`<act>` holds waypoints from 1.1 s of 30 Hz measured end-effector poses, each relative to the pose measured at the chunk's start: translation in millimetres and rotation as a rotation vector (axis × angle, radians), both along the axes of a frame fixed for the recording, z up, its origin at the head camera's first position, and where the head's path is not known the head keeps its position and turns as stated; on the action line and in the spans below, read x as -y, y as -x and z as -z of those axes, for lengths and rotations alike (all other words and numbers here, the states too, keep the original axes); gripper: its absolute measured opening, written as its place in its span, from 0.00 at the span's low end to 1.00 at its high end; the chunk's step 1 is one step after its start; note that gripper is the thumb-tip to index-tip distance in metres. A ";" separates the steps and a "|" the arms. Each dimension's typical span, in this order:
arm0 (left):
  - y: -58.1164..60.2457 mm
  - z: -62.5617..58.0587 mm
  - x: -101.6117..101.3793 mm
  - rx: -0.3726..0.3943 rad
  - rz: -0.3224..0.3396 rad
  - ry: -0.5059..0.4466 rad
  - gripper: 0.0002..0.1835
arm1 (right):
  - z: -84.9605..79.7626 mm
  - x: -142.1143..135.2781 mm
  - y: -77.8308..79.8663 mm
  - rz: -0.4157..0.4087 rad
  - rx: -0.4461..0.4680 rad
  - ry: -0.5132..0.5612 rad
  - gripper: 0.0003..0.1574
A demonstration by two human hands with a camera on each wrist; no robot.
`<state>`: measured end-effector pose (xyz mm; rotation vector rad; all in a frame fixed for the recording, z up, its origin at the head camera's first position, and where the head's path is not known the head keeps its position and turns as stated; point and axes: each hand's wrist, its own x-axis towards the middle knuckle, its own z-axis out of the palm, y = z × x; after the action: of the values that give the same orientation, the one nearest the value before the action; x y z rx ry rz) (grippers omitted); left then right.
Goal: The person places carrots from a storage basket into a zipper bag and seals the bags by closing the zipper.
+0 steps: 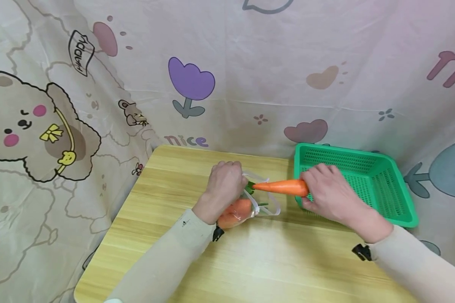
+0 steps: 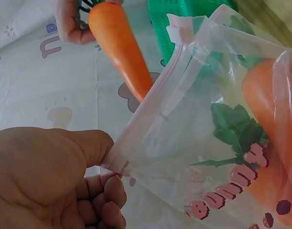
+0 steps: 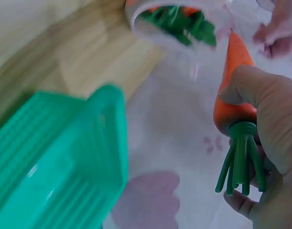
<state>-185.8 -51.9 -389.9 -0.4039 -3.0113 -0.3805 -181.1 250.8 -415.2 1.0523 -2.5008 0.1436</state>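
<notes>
My left hand [image 1: 225, 183] pinches the edge of a clear zip bag [image 2: 169, 138] between thumb and fingers, and the bag's mouth gapes toward the right. Inside the bag lie orange carrots [image 1: 236, 211] with green leaves [image 2: 234, 131]; pink lettering marks its side in the left wrist view. My right hand [image 1: 331, 193] grips another carrot [image 1: 284, 187] near its thick end, its tip pointing left at the bag's opening. Short green stems [image 3: 241, 162] stick out at that carrot's top, by my right palm. In the head view the left fingertips are partly hidden behind the hand.
A green plastic basket [image 1: 398, 189] stands at the right back of the wooden table [image 1: 144, 210], just beyond my right hand. A printed cloth [image 1: 246, 84] hangs behind the table and along its left side.
</notes>
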 end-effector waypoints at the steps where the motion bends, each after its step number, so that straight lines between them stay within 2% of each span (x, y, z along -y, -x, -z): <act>1: 0.1 -0.2 -0.2 -0.002 0.002 0.001 0.11 | 1.8 7.5 0.6 -0.011 0.006 -0.001 0.30; 11: -1.1 -2.6 -3.4 -0.025 0.015 0.035 0.11 | 32.0 82.4 10.1 -0.097 0.093 0.033 0.29; 14: -1.1 -1.9 -3.8 -0.024 0.013 0.035 0.10 | 39.9 97.7 9.6 -0.133 0.154 0.078 0.28; 20: -0.5 -2.0 -2.8 0.005 -0.017 0.022 0.08 | 45.6 105.8 3.8 -0.162 0.382 0.150 0.32; 22: -0.3 -2.3 -1.6 0.006 -0.031 0.028 0.08 | 47.2 102.4 2.5 -0.147 0.387 0.180 0.32; 24: -0.2 -2.3 0.0 0.000 -0.041 0.030 0.08 | 49.8 96.6 1.7 -0.135 0.344 0.221 0.29; 27: -0.2 -2.5 2.4 -0.015 -0.050 0.021 0.09 | 55.0 83.3 -1.8 -0.065 0.262 0.272 0.24; 29: 0.0 -3.0 4.0 -0.016 -0.053 0.009 0.09 | 58.5 74.7 -5.8 0.031 0.254 0.287 0.20; 33: 0.6 -3.5 6.6 -0.011 -0.064 -0.009 0.09 | 66.9 64.3 -14.9 0.249 0.388 0.261 0.16</act>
<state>-186.4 -58.6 -386.3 -0.3076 -3.0017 -0.3857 -166.2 186.5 -482.0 0.6483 -2.8274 0.6332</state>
